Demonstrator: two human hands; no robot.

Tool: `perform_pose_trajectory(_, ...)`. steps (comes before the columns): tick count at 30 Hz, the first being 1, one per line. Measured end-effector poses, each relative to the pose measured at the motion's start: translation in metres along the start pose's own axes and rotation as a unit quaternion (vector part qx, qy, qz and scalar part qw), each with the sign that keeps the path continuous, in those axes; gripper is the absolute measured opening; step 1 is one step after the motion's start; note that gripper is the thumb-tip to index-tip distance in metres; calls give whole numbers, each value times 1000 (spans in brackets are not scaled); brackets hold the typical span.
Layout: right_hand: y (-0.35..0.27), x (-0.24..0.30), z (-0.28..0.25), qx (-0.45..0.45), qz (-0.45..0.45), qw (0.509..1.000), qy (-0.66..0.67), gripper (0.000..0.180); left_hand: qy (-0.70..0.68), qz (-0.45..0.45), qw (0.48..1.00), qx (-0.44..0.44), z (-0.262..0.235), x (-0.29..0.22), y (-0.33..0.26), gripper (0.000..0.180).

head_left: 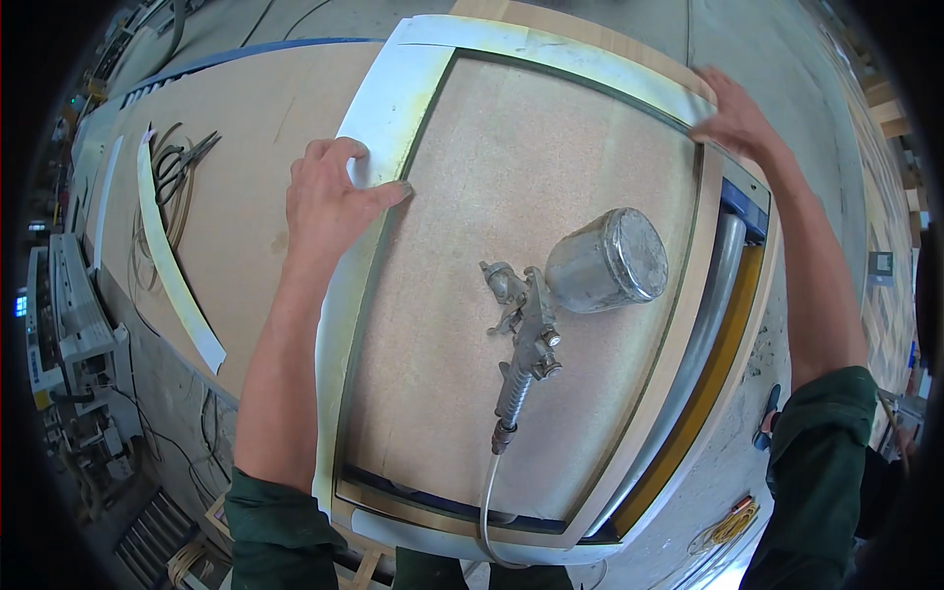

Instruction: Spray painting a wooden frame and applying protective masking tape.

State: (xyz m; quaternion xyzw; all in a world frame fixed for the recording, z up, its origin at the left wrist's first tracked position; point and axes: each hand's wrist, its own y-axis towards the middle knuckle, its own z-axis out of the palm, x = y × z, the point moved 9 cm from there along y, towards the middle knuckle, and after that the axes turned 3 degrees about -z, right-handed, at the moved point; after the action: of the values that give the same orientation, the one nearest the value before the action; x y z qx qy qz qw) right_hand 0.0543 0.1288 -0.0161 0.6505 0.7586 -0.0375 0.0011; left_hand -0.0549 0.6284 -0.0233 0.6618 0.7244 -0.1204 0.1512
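Observation:
A wooden frame (pixel 678 324) lies over a brown board, with yellow-tinged white strips along its left and far sides. On the left strip (pixel 379 147), my left hand (pixel 329 197) has its curled fingers at the outer edge and its thumb across to the inner edge. At the far right corner, my right hand (pixel 737 118), slightly blurred, grips the end of the far white strip (pixel 580 64). Between my arms a metal spray gun (pixel 531 334) with a silver cup (pixel 602 264) rests on the board inside the frame, touched by neither hand.
A pale hose (pixel 488 501) runs from the spray gun over the near edge. On the board at left lie scissors (pixel 182 167), a coiled cord and a loose white strip (pixel 167 241). Machinery (pixel 74 324) stands far left. Yellow cord (pixel 733 526) lies on the floor at right.

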Motion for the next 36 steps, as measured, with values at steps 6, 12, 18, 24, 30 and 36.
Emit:
perform_pose_trajectory(6,18,80,9,30,-67,991,110,81,-11,9,1000,-3,-1,4,0,66)
perform_pose_trajectory(12,23,71,8,26,-26,986,165,70,-57,39,998,-7,0,11,-1,65)
perform_pose_trajectory(18,36,73,7,44,4,985,164,70,-43,27,999,-3,-1,13,0,66)
perform_pose_trajectory(24,40,59,-30,-21,37,994,102,74,-57,93,993,-39,3,20,13,67)
perform_pose_trajectory(30,-211,242,-92,-136,114,948,265,48,-5,31,999,16,-8,17,-2,63)
perform_pose_trajectory(36,-423,483,-54,51,66,818,569,45,-8,22,997,74,5,6,-4,61)
